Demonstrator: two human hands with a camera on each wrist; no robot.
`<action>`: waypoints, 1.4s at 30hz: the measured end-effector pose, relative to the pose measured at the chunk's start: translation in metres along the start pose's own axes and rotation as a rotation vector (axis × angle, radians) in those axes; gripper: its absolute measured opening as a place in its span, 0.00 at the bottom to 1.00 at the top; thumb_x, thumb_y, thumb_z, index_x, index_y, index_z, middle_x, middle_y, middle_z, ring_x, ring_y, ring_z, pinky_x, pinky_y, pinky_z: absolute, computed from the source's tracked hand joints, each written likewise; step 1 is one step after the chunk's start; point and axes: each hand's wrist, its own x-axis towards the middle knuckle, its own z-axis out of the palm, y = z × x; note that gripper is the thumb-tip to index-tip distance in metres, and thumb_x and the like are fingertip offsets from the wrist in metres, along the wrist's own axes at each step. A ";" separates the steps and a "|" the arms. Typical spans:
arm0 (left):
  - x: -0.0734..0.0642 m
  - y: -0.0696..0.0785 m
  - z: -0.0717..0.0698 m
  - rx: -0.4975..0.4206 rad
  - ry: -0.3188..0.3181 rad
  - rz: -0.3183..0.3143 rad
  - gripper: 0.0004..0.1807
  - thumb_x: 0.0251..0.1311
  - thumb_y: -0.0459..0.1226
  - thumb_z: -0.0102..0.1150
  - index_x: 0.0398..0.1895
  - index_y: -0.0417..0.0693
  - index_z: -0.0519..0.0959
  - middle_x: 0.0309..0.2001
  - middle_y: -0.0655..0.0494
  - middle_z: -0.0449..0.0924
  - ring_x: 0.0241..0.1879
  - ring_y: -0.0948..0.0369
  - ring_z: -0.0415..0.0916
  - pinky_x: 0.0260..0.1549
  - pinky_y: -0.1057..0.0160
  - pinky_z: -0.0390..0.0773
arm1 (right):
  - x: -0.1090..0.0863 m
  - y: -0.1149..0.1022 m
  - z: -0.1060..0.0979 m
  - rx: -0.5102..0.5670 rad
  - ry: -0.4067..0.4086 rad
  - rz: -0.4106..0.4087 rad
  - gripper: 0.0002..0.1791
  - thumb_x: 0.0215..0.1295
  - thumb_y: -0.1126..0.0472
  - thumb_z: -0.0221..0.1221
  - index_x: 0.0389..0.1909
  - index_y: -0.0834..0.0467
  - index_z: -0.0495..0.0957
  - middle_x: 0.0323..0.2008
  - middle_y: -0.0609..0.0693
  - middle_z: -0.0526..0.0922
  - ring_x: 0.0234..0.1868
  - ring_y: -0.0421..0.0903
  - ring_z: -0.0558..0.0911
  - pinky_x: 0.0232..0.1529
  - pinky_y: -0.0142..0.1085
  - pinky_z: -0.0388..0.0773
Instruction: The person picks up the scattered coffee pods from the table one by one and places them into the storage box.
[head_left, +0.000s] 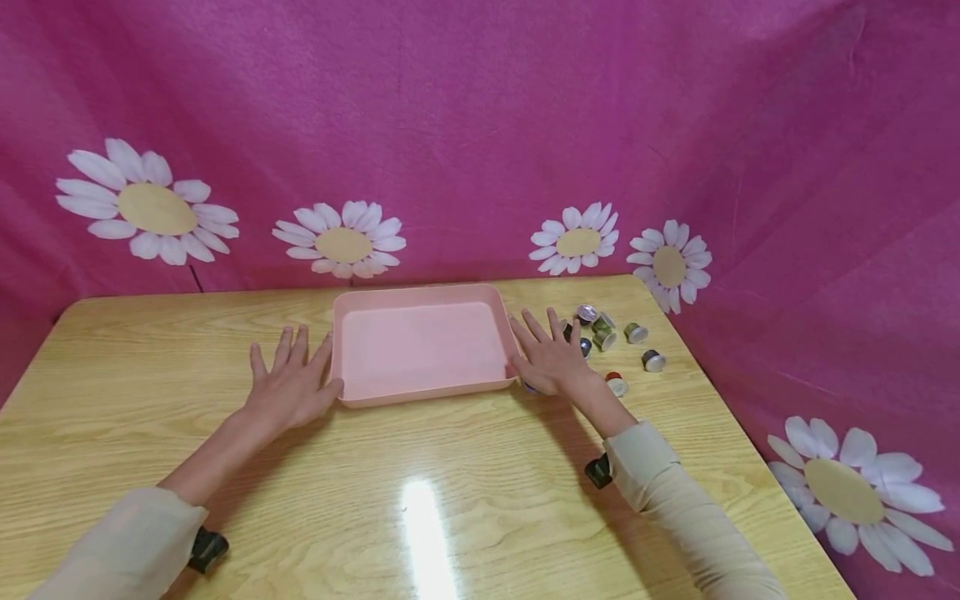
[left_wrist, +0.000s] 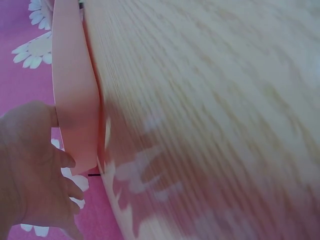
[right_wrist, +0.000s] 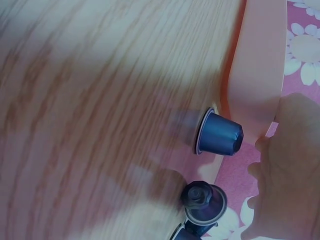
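Note:
A shallow pink tray (head_left: pixel 420 390) lies on the wooden table between the two hands, its inside bare. My left hand (head_left: pixel 288 392) is at the tray's left end, fingers spread and the thumb against the wall near the front corner. On the opposite end, my right hand (head_left: pixel 551 362) has its fingers spread too, its thumb side at the tray's wall. Below the right hand, a blue coffee capsule (right_wrist: pixel 220 134) lies on its side beside the tray. A dark capsule (right_wrist: pixel 205 202) is close by in the right wrist view.
Several coffee capsules lie right of the tray, among them a green one (head_left: pixel 636 333), a black one (head_left: pixel 653 361) and a red one (head_left: pixel 615 383). A magenta cloth (head_left: pixel 465 150) with daisies hangs behind the table (head_left: pixel 337 500) and along its right side.

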 end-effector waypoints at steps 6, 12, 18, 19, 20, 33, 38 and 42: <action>0.002 -0.001 0.003 0.000 -0.008 -0.001 0.40 0.69 0.49 0.45 0.78 0.36 0.51 0.75 0.24 0.36 0.74 0.32 0.28 0.60 0.26 0.20 | -0.001 0.001 0.002 -0.009 -0.005 0.004 0.36 0.78 0.40 0.33 0.81 0.48 0.42 0.80 0.52 0.43 0.77 0.63 0.35 0.67 0.69 0.32; 0.001 0.001 0.004 -0.001 -0.003 -0.005 0.40 0.69 0.49 0.45 0.77 0.36 0.52 0.75 0.24 0.36 0.74 0.32 0.28 0.60 0.26 0.22 | -0.001 0.001 0.003 -0.017 -0.003 0.005 0.35 0.78 0.40 0.33 0.81 0.47 0.43 0.80 0.51 0.43 0.77 0.63 0.37 0.67 0.69 0.33; 0.001 0.001 0.004 0.007 -0.004 -0.010 0.40 0.69 0.48 0.45 0.77 0.36 0.51 0.75 0.24 0.36 0.74 0.33 0.28 0.60 0.27 0.21 | 0.000 0.001 0.004 -0.021 -0.010 0.006 0.35 0.78 0.40 0.33 0.81 0.47 0.42 0.80 0.51 0.43 0.77 0.64 0.38 0.67 0.69 0.33; 0.001 0.001 0.004 0.007 -0.005 -0.011 0.40 0.69 0.48 0.45 0.77 0.36 0.51 0.75 0.24 0.36 0.74 0.33 0.28 0.60 0.27 0.21 | 0.000 0.001 0.003 -0.021 -0.012 0.006 0.35 0.78 0.40 0.33 0.81 0.47 0.42 0.80 0.51 0.43 0.77 0.64 0.38 0.67 0.69 0.33; 0.001 0.001 0.004 0.008 -0.006 -0.012 0.40 0.69 0.48 0.45 0.78 0.36 0.51 0.75 0.25 0.36 0.74 0.33 0.28 0.60 0.27 0.21 | 0.000 0.001 0.003 -0.021 -0.014 0.007 0.35 0.79 0.40 0.33 0.81 0.47 0.42 0.80 0.51 0.43 0.77 0.64 0.38 0.67 0.69 0.33; 0.001 0.002 0.006 0.002 -0.012 -0.019 0.40 0.69 0.48 0.46 0.78 0.36 0.51 0.75 0.25 0.35 0.74 0.33 0.27 0.60 0.27 0.20 | 0.001 0.003 0.005 -0.029 -0.020 0.000 0.35 0.78 0.40 0.34 0.81 0.47 0.42 0.80 0.52 0.42 0.77 0.64 0.38 0.67 0.69 0.32; 0.002 0.001 0.006 0.008 -0.008 -0.019 0.40 0.69 0.48 0.46 0.78 0.36 0.51 0.75 0.25 0.35 0.74 0.33 0.27 0.60 0.27 0.20 | 0.002 0.004 0.007 -0.029 -0.020 0.002 0.35 0.78 0.39 0.32 0.81 0.46 0.41 0.80 0.51 0.42 0.77 0.64 0.37 0.67 0.69 0.32; 0.001 0.002 0.007 0.008 -0.009 -0.023 0.40 0.69 0.47 0.46 0.78 0.36 0.50 0.75 0.25 0.35 0.74 0.33 0.27 0.60 0.28 0.20 | 0.002 0.004 0.008 -0.024 -0.011 -0.001 0.35 0.78 0.39 0.33 0.81 0.46 0.42 0.80 0.51 0.43 0.77 0.64 0.38 0.67 0.69 0.32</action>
